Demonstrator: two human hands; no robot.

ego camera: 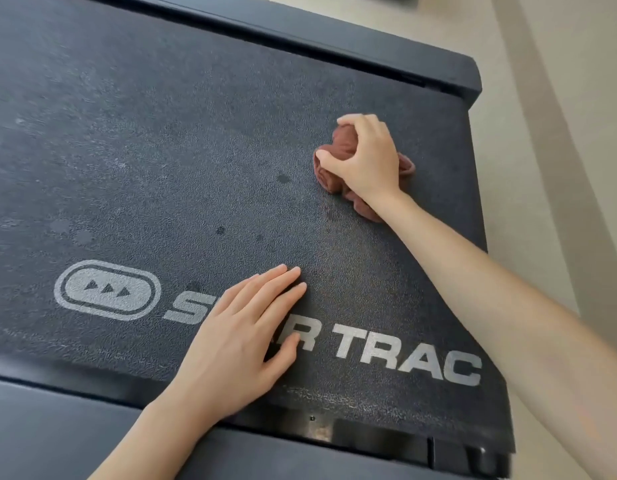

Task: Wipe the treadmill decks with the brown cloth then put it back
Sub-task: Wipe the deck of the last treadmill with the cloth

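Brown cloth (329, 176), bunched into a wad, lies on the black treadmill belt (161, 150), beyond the "TRAC" end of the white Star Trac logo (404, 351) and well apart from it. The right hand (364, 154) grips the wad from above, fingers and thumb curled round it, and presses it onto the belt. The left hand (237, 341) lies flat and open right on the logo, fingers straight and together, hiding the middle letters of the first word. A few small dark spots (282, 178) dot the dusty belt between the logo and the cloth. A dark side rail (57, 427) runs along the near side of the logo, and pale floor (542, 98) shows past its right end.
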